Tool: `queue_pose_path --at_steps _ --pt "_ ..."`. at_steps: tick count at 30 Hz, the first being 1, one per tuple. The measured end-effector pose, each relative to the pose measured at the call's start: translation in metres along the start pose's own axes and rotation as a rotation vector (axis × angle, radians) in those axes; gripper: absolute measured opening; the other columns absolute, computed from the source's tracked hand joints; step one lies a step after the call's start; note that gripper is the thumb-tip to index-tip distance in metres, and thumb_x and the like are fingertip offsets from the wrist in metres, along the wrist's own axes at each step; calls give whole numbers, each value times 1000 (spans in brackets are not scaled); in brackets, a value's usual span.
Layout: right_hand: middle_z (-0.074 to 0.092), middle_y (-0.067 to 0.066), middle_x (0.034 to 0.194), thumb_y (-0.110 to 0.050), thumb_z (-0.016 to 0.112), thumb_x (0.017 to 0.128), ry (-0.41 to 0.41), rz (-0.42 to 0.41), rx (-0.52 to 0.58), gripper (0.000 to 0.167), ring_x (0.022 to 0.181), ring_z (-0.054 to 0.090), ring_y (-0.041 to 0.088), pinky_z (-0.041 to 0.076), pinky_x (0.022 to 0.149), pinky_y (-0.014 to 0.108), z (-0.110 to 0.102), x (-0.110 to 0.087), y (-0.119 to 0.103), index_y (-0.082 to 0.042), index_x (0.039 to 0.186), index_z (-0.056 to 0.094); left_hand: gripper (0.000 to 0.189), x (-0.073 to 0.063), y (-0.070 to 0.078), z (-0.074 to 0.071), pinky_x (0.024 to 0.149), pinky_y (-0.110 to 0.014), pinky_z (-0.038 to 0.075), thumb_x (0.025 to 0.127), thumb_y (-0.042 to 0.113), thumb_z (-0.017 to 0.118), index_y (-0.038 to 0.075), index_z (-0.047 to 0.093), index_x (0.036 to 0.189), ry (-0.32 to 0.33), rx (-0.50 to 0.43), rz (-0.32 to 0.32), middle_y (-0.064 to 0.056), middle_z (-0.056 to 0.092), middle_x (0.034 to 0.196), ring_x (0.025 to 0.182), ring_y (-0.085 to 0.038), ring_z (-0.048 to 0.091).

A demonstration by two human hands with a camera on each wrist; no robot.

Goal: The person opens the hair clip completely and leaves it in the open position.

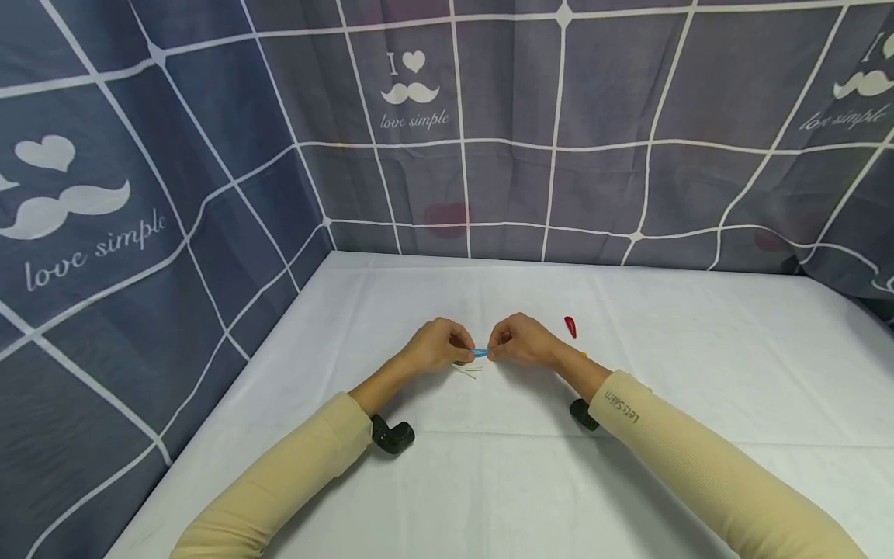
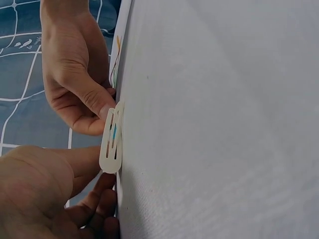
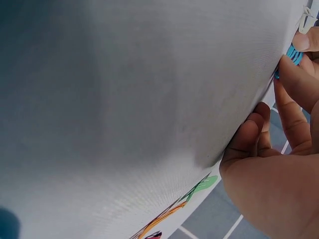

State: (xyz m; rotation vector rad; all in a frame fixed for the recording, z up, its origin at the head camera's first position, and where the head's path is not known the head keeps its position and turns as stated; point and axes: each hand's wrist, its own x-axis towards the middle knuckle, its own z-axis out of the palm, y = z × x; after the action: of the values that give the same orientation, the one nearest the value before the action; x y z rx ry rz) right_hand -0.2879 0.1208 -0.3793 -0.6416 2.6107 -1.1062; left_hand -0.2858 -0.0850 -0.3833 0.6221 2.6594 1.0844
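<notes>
A blue snap hair clip [image 1: 479, 352] spans the small gap between the two hands, just above the white table. My left hand [image 1: 436, 345] pinches one end of it between thumb and fingers. At the opposite end my right hand [image 1: 525, 340] pinches it, thumb and forefinger close together. In the right wrist view several blue strips of the clip [image 3: 294, 55] show between the fingertips. White hair clips [image 1: 466, 370] lie on the table right below my left fingertips; in the left wrist view a white clip [image 2: 110, 144] partly covers the blue one.
A red hair clip [image 1: 570, 326] lies beyond my right hand. An orange clip [image 3: 164, 217] and a green clip [image 3: 203, 184] lie near it, mostly hidden behind the right wrist in the head view. A checked curtain [image 1: 503, 186] hangs along the table's back and left edges.
</notes>
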Motion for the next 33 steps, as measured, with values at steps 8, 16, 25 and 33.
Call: queue_pose_path --at_steps 8,16,25,33 --pt "59 -2 68 -1 73 85 -22 5 44 7 70 47 14 40 64 28 -1 -3 0 -1 79 69 7 1 1 1 63 -24 45 87 11 76 5 76 91 9 47 9 3 69 78 72 -10 59" --pt "58 0 68 0 73 84 -15 -34 34 7 69 47 14 40 65 29 -2 -1 0 0 82 67 6 1 2 0 63 -24 43 87 10 75 5 76 90 8 55 12 3 69 77 70 -10 59" --pt "57 -1 70 -2 72 86 -18 1 27 6 71 47 14 40 65 29 0 0 -2 -3 82 67 6 1 2 -3 62 -24 42 88 12 75 6 76 89 3 81 9 5 68 75 69 -10 55" --pt "50 -2 69 -3 68 90 -17 2 50 10 68 44 13 36 61 27 0 -2 -4 -1 81 63 8 1 5 -6 59 -23 41 91 14 72 8 74 88 -22 48 0 4 65 74 67 -10 53"
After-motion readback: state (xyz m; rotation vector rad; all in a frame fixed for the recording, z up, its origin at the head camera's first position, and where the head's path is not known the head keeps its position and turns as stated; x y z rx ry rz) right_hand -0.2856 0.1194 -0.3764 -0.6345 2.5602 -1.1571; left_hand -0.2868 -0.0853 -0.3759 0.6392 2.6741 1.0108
